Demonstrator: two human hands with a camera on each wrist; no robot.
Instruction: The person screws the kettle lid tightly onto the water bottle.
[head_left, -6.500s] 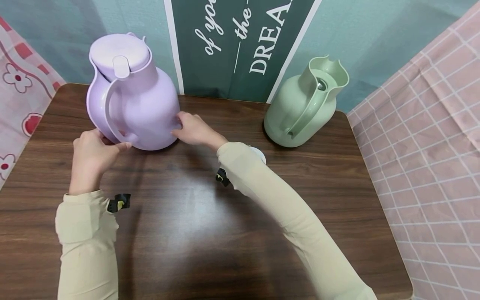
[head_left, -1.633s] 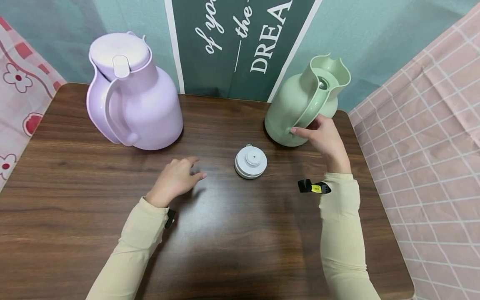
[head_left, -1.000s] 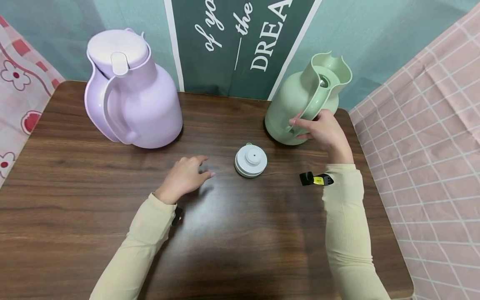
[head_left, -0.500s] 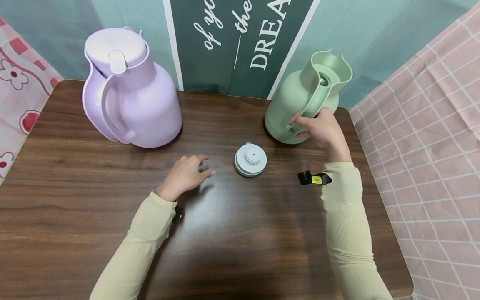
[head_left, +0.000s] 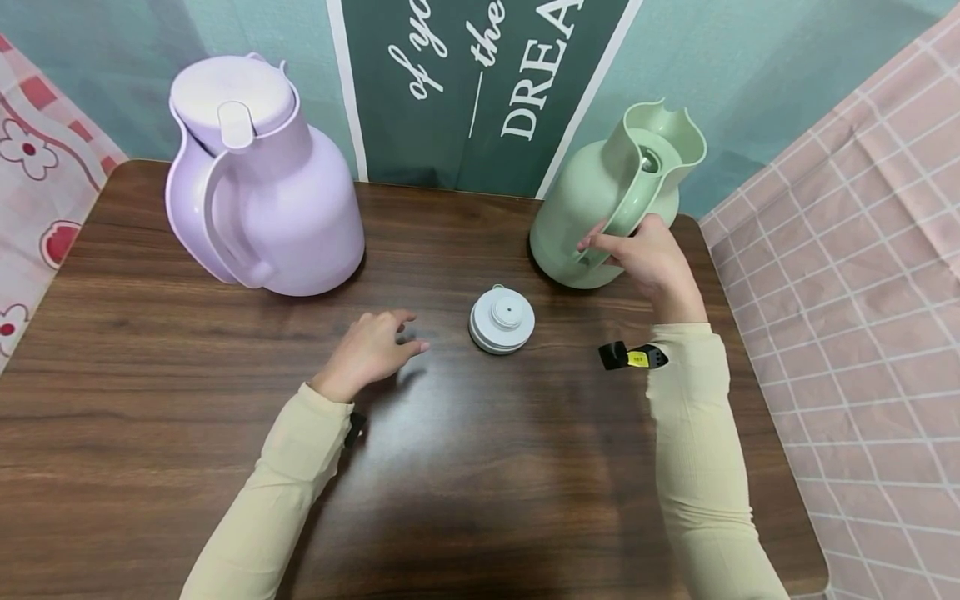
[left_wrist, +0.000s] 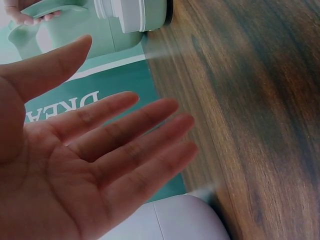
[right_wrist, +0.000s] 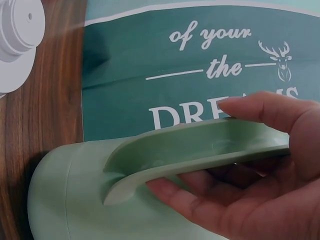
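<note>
A green thermos jug (head_left: 581,212) stands at the back right of the table, its top open and no lid on it. My right hand (head_left: 656,258) holds its handle (right_wrist: 200,155), with the thumb on one side and the fingers curled round the other. Between the two jugs lies a white stopper lid (head_left: 502,321). To the left of that lid my left hand (head_left: 371,354) hovers over the table; its fingers are spread, and the left wrist view shows a bare palm (left_wrist: 55,175). A lilac thermos jug (head_left: 288,200) with its lid on stands at the back left.
The brown wooden table (head_left: 465,483) has its back edge against a teal cloth with a dark green lettered banner (head_left: 480,92). A pink checked cloth (head_left: 847,250) borders the right side, a flowered one (head_left: 30,192) the left.
Both hands were on the lilac jug earlier. The right hand has since taken the green jug's handle, and the left has drawn off toward the middle. Over the last half second, hardly anything moves.
</note>
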